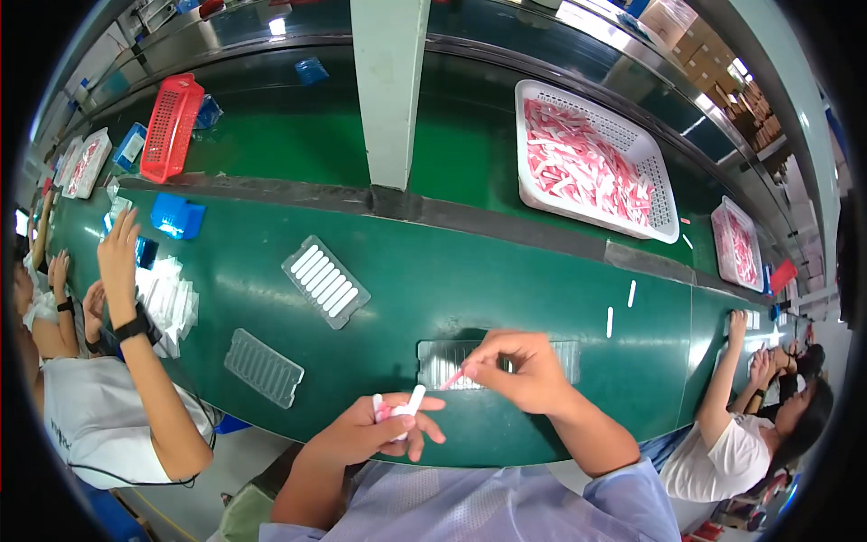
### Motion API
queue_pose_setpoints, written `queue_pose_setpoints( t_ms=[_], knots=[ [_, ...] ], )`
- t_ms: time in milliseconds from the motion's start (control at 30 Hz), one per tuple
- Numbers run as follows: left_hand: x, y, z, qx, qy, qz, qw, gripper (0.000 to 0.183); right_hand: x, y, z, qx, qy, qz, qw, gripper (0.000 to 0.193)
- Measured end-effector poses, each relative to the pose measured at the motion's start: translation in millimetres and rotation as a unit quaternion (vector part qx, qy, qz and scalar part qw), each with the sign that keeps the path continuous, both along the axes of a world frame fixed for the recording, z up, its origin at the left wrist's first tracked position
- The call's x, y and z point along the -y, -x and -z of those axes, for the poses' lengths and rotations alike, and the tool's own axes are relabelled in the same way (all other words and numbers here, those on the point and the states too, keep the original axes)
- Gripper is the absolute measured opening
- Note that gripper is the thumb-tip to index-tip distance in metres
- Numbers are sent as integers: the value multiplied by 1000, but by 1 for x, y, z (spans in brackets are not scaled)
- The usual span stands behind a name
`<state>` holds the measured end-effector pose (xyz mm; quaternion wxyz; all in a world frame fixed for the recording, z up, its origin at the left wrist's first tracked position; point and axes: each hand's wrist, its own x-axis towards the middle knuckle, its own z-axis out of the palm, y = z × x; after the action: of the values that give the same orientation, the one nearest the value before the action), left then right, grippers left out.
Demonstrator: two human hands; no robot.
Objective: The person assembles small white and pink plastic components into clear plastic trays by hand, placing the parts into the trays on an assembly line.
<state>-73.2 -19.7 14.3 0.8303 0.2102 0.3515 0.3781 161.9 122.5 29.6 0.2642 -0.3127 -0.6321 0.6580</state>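
On green counter (pixel 506 271): right hand (pixel 524 370) pinches pink stick (pixel 453 378) over clear slotted tray (pixel 497 361); left hand (pixel 379 432) grips white-pink sticks (pixel 402 406). White basket (pixel 591 163) w/ pink-white sticks behind; another tray (pixel 325 282) holds white ones.

A factory assembly line is indicated. A long green conveyor belt (pixel 506 271) is seen running left to right, with seated workers (pixel 99 397) placed along its near edge. White baskets of pink-and-white sticks (pixel 591 163), a red basket (pixel 172 116) and clear slotted trays (pixel 264 367) are laid out on it.
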Motion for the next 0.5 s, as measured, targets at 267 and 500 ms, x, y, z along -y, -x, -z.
queue_pose_setpoints(
  t_ms=[267,500],
  knots=[
    [10,8,12,-6,31,-43,999,46,-20,27,-8,143,-25,-136,980,9],
    [10,5,17,12,4,-23,1000,54,-30,56,-12,310,-215,-197,905,30]
  ],
)
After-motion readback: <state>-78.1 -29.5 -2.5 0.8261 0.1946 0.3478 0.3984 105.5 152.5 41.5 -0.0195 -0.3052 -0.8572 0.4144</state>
